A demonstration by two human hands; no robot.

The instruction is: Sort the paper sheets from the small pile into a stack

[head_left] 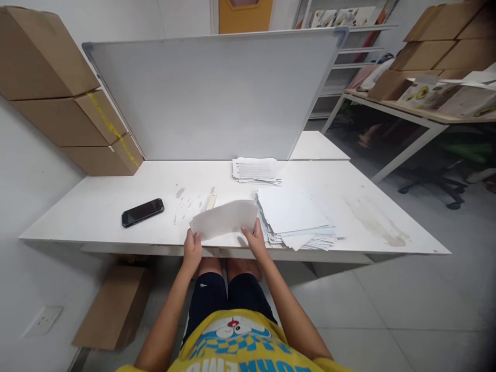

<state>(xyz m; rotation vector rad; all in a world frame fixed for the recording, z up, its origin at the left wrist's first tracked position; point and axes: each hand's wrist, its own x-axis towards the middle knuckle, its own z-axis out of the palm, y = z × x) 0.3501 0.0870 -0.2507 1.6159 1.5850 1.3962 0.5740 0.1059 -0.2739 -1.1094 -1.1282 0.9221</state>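
Between my two hands a white sheet of paper point(225, 219) is held up just above the table's front edge, bowed a little along its top. My left hand point(192, 248) pinches its lower left corner, thumb in front. At the right end my right hand point(253, 238) grips it, thumb on the near face. Whether it is one sheet or a few, I cannot tell. Right of it lies an uneven stack of papers point(292, 212), its edges fanned out. Farther back sits a smaller stack of printed papers point(256, 169). A cream-coloured strip point(211, 200) is partly hidden behind the held paper.
On the white table point(104, 206), a black phone point(143, 212) lies at the left. A whiteboard point(217, 98) stands along the back. Cardboard boxes point(93, 121) are piled at the left, and another box point(116, 305) is on the floor. A second table point(403, 116) holds boxes at the right.
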